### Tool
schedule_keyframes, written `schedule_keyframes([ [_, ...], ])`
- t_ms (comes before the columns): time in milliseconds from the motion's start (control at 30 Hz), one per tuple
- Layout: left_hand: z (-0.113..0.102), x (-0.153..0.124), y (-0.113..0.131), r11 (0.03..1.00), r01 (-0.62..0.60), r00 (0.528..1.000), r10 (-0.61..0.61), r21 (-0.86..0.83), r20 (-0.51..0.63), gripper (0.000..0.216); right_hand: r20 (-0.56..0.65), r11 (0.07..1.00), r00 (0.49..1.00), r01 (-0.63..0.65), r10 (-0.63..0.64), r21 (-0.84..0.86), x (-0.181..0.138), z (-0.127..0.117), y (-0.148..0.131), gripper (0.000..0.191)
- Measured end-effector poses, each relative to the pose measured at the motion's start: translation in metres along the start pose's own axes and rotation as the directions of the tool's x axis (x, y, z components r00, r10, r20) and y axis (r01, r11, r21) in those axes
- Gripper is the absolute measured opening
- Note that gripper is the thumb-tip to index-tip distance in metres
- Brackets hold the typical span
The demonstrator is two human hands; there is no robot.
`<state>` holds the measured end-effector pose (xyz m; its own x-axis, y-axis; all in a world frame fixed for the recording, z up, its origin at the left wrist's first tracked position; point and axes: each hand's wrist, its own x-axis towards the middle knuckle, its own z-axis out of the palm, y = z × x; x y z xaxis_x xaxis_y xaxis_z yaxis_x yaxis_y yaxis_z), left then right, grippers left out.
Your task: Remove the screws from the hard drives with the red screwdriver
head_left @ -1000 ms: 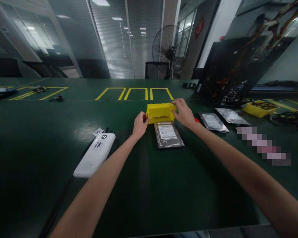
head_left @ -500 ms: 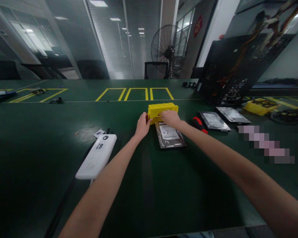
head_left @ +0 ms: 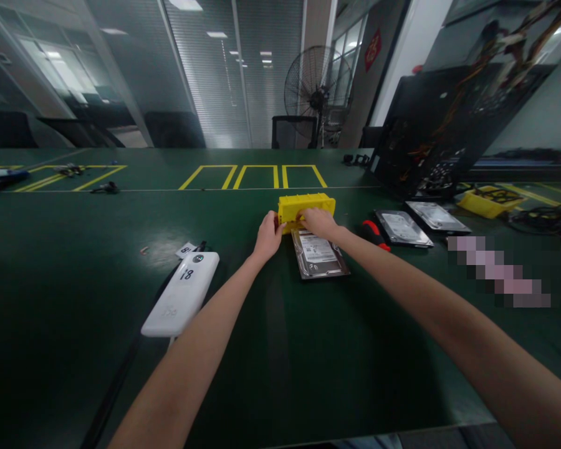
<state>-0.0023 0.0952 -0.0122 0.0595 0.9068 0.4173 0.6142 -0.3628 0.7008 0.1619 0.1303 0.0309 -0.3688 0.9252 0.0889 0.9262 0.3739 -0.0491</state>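
A small yellow plastic bin (head_left: 307, 203) stands on the green table in front of me. My left hand (head_left: 267, 237) is closed around the bin's left edge, where a bit of dark red shows by the fingertips. Against the bin's near side, my right hand (head_left: 320, 222) has its fingers curled in; whatever they pinch is hidden. Just below that hand lies a hard drive (head_left: 322, 267) with a white label, its far end at the bin. A red and black handle (head_left: 376, 236) rests right of my right hand.
Two more hard drives (head_left: 403, 229) (head_left: 437, 217) lie to the right, before an open black computer case (head_left: 416, 137). Another yellow bin (head_left: 489, 202) with dark parts sits farther right. A white power bank (head_left: 182, 296) with a cable lies beside my left forearm.
Both hands stay at the yellow bin, with hardly any visible movement. The view has shifted very slightly; the hard drive lies in the same place.
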Motion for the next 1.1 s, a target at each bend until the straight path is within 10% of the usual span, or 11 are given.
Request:
schedule_keyframes([
  [1100,0.001,0.002,-0.001,1.0,0.005,1.0,-0.005,-0.029,-0.009,0.011,-0.112,0.963,0.989,0.118,-0.093,0.243,-0.007,-0.002,0.001,0.02],
])
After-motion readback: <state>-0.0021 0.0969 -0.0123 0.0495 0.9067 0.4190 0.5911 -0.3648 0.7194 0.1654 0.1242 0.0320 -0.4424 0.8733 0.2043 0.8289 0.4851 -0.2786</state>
